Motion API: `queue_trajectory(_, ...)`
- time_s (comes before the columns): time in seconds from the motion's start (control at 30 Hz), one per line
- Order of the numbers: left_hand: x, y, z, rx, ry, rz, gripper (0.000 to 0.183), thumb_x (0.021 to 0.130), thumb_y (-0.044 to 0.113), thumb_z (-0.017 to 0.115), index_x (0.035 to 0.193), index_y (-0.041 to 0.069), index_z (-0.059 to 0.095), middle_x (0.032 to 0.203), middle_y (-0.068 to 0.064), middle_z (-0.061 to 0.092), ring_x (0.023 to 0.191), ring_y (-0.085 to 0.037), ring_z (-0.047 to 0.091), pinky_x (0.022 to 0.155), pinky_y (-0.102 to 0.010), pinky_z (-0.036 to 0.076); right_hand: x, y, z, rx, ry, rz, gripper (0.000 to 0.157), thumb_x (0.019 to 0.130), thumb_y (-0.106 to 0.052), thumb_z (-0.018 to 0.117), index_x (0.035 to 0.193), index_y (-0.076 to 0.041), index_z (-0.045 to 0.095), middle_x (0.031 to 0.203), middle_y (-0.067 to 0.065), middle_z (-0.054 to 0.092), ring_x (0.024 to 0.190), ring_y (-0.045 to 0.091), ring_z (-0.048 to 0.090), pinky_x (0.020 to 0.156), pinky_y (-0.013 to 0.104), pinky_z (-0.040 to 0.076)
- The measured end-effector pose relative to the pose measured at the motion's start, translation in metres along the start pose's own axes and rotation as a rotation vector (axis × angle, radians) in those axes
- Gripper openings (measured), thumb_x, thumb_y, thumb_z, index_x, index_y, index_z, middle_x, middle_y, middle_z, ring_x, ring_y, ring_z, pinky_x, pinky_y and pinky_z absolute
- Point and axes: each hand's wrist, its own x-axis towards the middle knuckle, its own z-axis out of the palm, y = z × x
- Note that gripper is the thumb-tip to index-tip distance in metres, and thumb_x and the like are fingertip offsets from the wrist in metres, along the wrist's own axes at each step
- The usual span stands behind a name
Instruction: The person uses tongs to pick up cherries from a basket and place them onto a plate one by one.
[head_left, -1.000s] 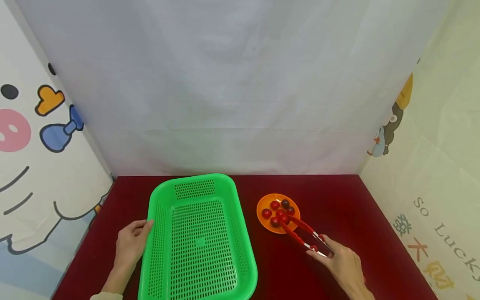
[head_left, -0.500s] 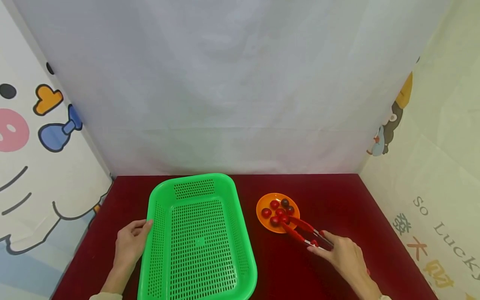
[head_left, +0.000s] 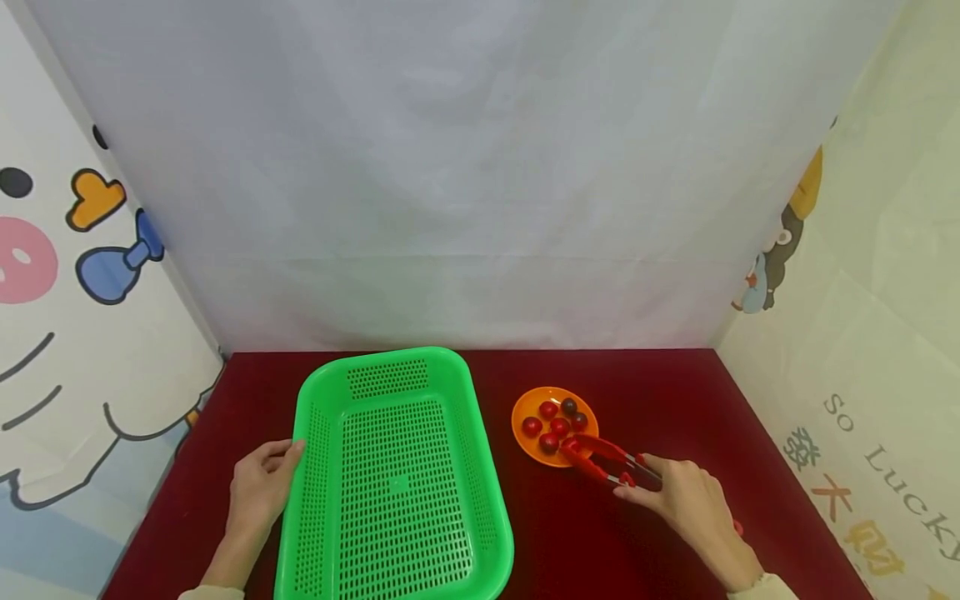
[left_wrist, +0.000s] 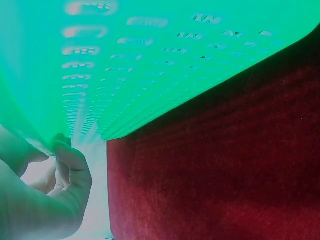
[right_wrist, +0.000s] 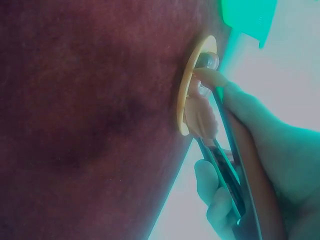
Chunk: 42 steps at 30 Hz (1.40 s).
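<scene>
My left hand point(head_left: 258, 483) pinches the left rim of a green plastic basket point(head_left: 474, 475) with a slotted floor; the left wrist view shows thumb and fingertips at that rim. In my right hand point(head_left: 690, 504) is a pair of red-tipped tongs point(head_left: 592, 468), gripped from above. Their tips have come together over the near right side of an orange plate point(head_left: 534, 403), around a red fruit that is mostly hidden. Several small round red fruits point(head_left: 548, 409), like cherry tomatoes, lie on the plate with darker ones point(head_left: 569, 406) at the back.
A dark red cloth covers the table point(head_left: 645, 392). White curtain point(head_left: 480, 183) hangs along the back edge, with printed cloth walls on the left point(head_left: 60, 375) and right point(head_left: 862, 350). The basket stands left of the plate, with a strip of table between them.
The tongs' arms have drawn together at the tips around one red fruit, as my right hand squeezes and shifts slightly. My left hand and the basket stay in place.
</scene>
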Motion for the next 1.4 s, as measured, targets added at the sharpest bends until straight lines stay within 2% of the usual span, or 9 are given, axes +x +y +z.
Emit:
queue_trajectory(0.13,-0.001,0.003,-0.001,0.0,-0.002,0.006,0.058,0.106,0.045,0.055,0.137,-0.005,0.059,0.121,-0.029,0.066,0.105,-0.039,0.063,0.072,-0.037,0.05,-0.002,0.001,0.0,0.012,0.004,0.008,0.069,0.074,-0.052,0.089,0.116,0.0,0.077,0.085,0.009,0.076,0.054,0.012,0.036,0.047,0.029,0.033)
queue_trajectory(0.33,-0.002,0.004,-0.001,0.009,-0.003,0.008,0.057,0.106,0.043,0.055,0.137,-0.005,0.059,0.12,-0.03,0.066,0.106,-0.04,0.063,0.076,-0.043,0.051,-0.002,0.002,0.001,0.018,-0.002,0.019,0.069,0.074,-0.052,0.089,0.117,0.0,0.076,0.062,-0.004,0.061,0.054,0.01,0.027,0.046,0.027,0.027)
queue_trajectory(0.47,-0.001,0.004,-0.001,0.017,-0.001,0.005,0.057,0.106,0.043,0.055,0.136,-0.005,0.059,0.118,-0.029,0.067,0.105,-0.04,0.063,0.074,-0.041,0.05,-0.002,0.002,0.002,0.025,-0.014,0.03,0.07,0.075,-0.052,0.088,0.118,0.001,0.076,0.058,-0.007,0.055,0.054,0.009,0.025,0.046,0.026,0.025)
queue_trajectory(0.63,-0.001,0.005,-0.001,0.013,-0.015,-0.004,0.058,0.106,0.043,0.055,0.136,-0.006,0.058,0.12,-0.03,0.066,0.107,-0.042,0.062,0.078,-0.048,0.052,-0.004,0.003,0.002,0.036,-0.022,0.045,0.071,0.075,-0.055,0.087,0.118,0.0,0.076,0.064,-0.003,0.063,0.054,0.011,0.03,0.046,0.027,0.029)
queue_trajectory(0.8,0.001,0.006,-0.002,0.023,-0.032,-0.001,0.057,0.106,0.042,0.055,0.137,-0.007,0.058,0.12,-0.031,0.065,0.106,-0.043,0.062,0.08,-0.051,0.052,-0.006,0.003,0.001,0.054,-0.027,0.076,0.073,0.076,-0.057,0.087,0.12,0.0,0.075,0.085,0.009,0.075,0.058,0.014,0.042,0.05,0.03,0.038)
queue_trajectory(0.93,0.004,0.006,-0.005,0.031,-0.051,0.003,0.058,0.107,0.042,0.055,0.137,-0.008,0.056,0.122,-0.033,0.064,0.108,-0.045,0.062,0.083,-0.053,0.052,-0.007,0.005,-0.001,0.07,-0.014,0.094,0.07,0.077,-0.059,0.085,0.119,-0.004,0.076,0.084,0.005,0.075,0.059,0.014,0.043,0.049,0.03,0.038)
queue_trajectory(1.1,0.006,0.005,-0.005,0.034,-0.063,0.005,0.059,0.107,0.041,0.055,0.138,-0.009,0.055,0.124,-0.033,0.063,0.11,-0.046,0.061,0.084,-0.053,0.052,-0.006,0.016,-0.001,0.092,0.055,0.109,0.065,0.078,-0.06,0.084,0.115,-0.007,0.077,0.077,0.0,0.071,0.059,0.014,0.045,0.049,0.03,0.036)
queue_trajectory(1.23,0.006,0.006,-0.005,0.034,-0.069,0.006,0.06,0.107,0.041,0.055,0.138,-0.009,0.055,0.125,-0.034,0.063,0.11,-0.046,0.061,0.084,-0.053,0.053,-0.006,0.027,0.001,0.097,0.143,0.122,0.069,0.078,-0.057,0.085,0.121,-0.004,0.075,0.072,0.0,0.069,0.059,0.015,0.046,0.05,0.031,0.037)
queue_trajectory(1.4,0.006,0.007,-0.007,0.042,-0.073,0.007,0.06,0.107,0.041,0.055,0.138,-0.01,0.054,0.124,-0.033,0.063,0.109,-0.046,0.061,0.083,-0.053,0.053,-0.005,0.039,0.003,0.084,0.207,0.152,0.072,0.079,-0.055,0.086,0.125,-0.001,0.072,0.059,-0.006,0.052,0.056,0.015,0.039,0.047,0.031,0.032)
